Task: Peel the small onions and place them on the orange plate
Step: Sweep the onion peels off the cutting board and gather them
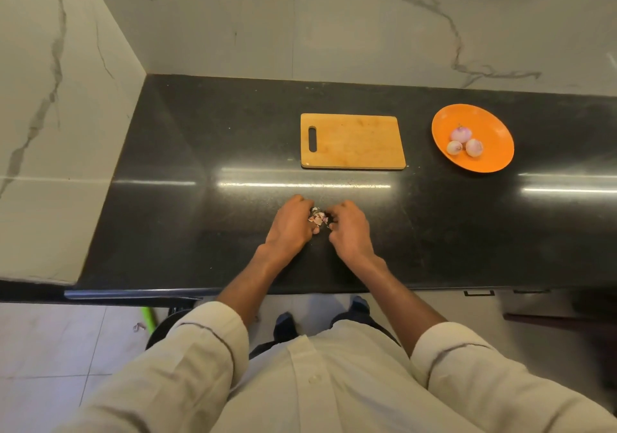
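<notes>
On the black worktop (200, 165), the left hand (289, 225) and the right hand (349, 229) sit close together, fingers curled inward around a small heap of papery onion skins (318, 216) between them. Whether either hand actually grips the skins cannot be told. Beyond the hands lies a wooden cutting board (353, 141), its handle slot on the left. To the right of the board, apart from it, rests the orange plate (490, 122), holding three peeled small onions (464, 141) clustered together and touching. Rolled-up pale sleeves (213, 336) cover the arms.
</notes>
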Demonstrator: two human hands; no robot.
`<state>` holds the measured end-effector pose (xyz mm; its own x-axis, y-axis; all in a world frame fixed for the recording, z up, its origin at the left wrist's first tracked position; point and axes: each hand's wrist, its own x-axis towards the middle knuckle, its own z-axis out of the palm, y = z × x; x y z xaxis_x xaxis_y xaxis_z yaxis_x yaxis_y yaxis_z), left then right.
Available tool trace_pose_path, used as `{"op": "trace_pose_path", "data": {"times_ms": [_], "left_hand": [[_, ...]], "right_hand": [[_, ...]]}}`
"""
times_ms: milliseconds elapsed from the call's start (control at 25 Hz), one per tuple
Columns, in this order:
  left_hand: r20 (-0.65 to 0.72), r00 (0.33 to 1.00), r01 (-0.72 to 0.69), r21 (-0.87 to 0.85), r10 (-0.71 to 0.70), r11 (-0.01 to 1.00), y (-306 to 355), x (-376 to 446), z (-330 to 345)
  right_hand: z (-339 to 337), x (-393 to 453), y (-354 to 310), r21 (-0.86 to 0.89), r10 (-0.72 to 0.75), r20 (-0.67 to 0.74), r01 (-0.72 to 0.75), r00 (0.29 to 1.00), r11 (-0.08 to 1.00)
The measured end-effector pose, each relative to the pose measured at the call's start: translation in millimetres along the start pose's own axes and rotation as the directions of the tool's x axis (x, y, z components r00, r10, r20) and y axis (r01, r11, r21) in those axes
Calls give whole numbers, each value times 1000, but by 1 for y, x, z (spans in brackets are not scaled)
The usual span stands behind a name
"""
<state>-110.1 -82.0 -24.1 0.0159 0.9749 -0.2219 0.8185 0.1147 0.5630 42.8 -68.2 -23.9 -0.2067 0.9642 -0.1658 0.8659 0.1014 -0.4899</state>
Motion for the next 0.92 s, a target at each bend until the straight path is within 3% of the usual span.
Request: {"op": "trace_pose_path", "data": {"times_ms": [200,360,600,920], "left_hand": [[-31,1000,-8,-8,7,1000,1,4,-6],[-31,999,10,50,-9,999,-7,6,-9],[-67,996,62,-23,-63,998,1,0,-5],[-196,971,138,-10,-137,990,12,-17,7]], "right_hand": [[2,10,-17,96,-25,-15,26,1000,995],[-6,7,4,-11,-22,-36,22,999,1000],[1,9,-5,-69,-205,21,206,979,976],[12,-2,-16,-143,-108,-32,102,994,984]]}}
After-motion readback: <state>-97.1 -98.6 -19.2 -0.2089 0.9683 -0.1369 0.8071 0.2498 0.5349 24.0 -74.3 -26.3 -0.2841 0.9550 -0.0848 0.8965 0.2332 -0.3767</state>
